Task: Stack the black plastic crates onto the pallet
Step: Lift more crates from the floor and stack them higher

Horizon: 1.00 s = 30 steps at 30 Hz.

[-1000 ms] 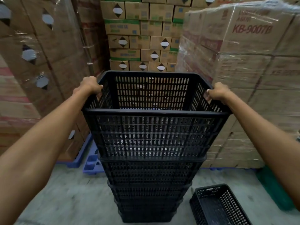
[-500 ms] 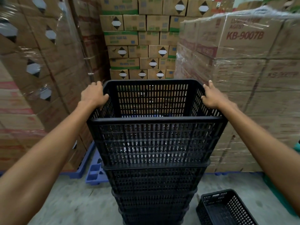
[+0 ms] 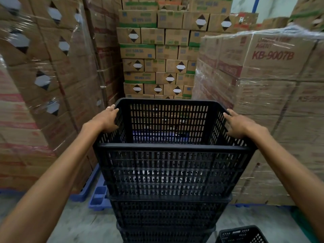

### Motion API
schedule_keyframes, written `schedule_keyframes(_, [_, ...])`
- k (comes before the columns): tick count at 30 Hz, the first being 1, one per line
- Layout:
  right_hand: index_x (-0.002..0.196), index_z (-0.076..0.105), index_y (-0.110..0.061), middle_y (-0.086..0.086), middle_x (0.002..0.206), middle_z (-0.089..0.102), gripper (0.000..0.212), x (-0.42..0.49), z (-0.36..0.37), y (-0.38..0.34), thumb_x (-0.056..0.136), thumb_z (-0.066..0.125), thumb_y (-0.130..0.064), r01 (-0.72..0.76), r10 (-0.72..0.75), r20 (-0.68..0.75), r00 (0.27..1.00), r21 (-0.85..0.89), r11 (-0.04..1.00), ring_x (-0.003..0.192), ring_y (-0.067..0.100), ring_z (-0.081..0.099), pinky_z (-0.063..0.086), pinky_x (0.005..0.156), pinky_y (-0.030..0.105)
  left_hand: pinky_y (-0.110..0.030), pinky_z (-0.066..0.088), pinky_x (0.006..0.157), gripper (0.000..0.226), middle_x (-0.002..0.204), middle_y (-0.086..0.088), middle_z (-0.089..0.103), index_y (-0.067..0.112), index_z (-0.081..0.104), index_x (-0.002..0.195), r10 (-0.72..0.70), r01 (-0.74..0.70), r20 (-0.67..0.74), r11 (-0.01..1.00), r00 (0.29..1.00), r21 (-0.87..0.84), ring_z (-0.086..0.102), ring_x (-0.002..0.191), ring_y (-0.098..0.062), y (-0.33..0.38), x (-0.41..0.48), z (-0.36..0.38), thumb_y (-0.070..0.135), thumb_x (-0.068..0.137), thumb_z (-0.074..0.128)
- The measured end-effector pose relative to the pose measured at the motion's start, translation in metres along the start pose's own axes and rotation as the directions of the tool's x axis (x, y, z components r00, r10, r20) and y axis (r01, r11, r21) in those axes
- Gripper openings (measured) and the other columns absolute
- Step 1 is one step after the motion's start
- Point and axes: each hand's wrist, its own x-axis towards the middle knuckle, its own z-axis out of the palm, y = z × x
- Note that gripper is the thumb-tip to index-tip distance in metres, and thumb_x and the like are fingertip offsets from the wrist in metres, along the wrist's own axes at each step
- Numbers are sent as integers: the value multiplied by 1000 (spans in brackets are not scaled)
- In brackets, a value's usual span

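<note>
Now both grips have slackened: the left hand [image 3: 107,120] and right hand [image 3: 239,124], clenched a second ago, lie with fingers straight along the side rims of the top black crate [image 3: 168,169] at its 9 and 3 o'clock. That crate sits on the stack of black crates [image 3: 166,214], the blue pallet [image 3: 98,197] at its 8 o'clock, so it seems set down and ready for release.

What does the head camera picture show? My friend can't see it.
A person's left hand and right hand rest on the side rims of the top black crate in a tall stack. Wrapped cardboard boxes tower all around; a blue pallet lies on the floor at left, and a lone crate sits at bottom right.
</note>
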Motion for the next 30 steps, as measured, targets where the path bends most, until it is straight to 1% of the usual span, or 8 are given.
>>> schedule_keyframes(4, [158, 8, -11, 6, 167, -2, 79, 10, 5, 1, 92, 50, -18, -4, 3, -60, 998, -10, 1000, 148, 29, 30, 32, 117, 38, -36, 14, 125, 72, 167, -8, -6, 11, 13, 157, -13, 13, 1, 1000, 1000, -16, 1, 155, -25, -6, 8, 5, 10, 95, 47])
schedule_keyframes(8, [158, 6, -6, 11, 167, 2, 98, 10, 6, 3, 83, 68, -22, 13, -16, -94, 995, -32, 999, 149, 27, 27, 27, 117, 32, -36, 17, 125, 76, 167, -9, -3, 10, 14, 157, 14, -14, -6, 999, 1000, -41, 7, 154, -27, -6, 10, 5, 5, 90, 50])
schedule_keyframes(10, [157, 7, -4, 12, 166, 5, 100, 7, 7, 2, 83, 71, -25, 12, -12, -120, 993, 3, 1000, 149, 28, 28, 28, 117, 32, -36, 19, 124, 77, 167, -9, -2, 10, 14, 157, 14, -14, -5, 998, 1000, -64, 9, 154, -27, -7, 9, 5, 4, 89, 50])
schedule_keyframes(16, [154, 21, -3, 17, 159, 32, 77, -3, 9, -2, 91, 60, -20, 0, 55, -269, 961, 202, 979, 140, 35, 41, 36, 111, 39, -33, 17, 124, 84, 166, -10, 9, 8, 8, 157, -7, -14, -122, 985, 993, -170, 15, 153, -25, -8, 3, 10, 4, 88, 54])
schedule_keyframes(20, [154, 28, -15, 21, 140, 55, 66, -8, 8, -1, 94, 53, -24, -86, 149, -261, 954, 237, 968, 124, 40, 55, 46, 99, 42, -42, 27, 120, 87, 165, -17, 5, 12, -4, 157, -115, 101, -74, 980, 991, -169, 22, 150, -35, -3, -3, 9, 15, 92, 53])
schedule_keyframes(22, [155, 28, -26, 23, 134, 58, 64, -12, 6, -2, 95, 52, -32, -138, 198, -214, 957, 263, 955, 122, 41, 56, 48, 97, 44, -44, 37, 111, 87, 160, -22, 24, 22, -3, 158, -185, 178, -42, 974, 982, -144, 37, 141, -41, 0, -8, 6, 21, 92, 53])
schedule_keyframes(24, [153, 28, -34, 23, 135, 56, 62, -15, 5, -4, 96, 51, -40, -186, 244, -188, 951, 279, 942, 123, 42, 54, 47, 97, 45, -45, 45, 102, 85, 145, -25, 44, 31, 2, 157, -217, 211, -37, 969, 975, -126, 50, 127, -44, 4, -12, 4, 24, 90, 54])
schedule_keyframes(30, [152, 35, -30, 23, 132, 56, 59, -22, -6, -8, 95, 54, -32, -209, 272, -169, 948, 316, 925, 120, 41, 55, 47, 95, 44, -44, 46, 99, 83, 137, -23, 53, 27, 12, 157, -194, 184, -41, 967, 980, -178, 53, 123, -43, 10, -21, -11, 23, 89, 58])
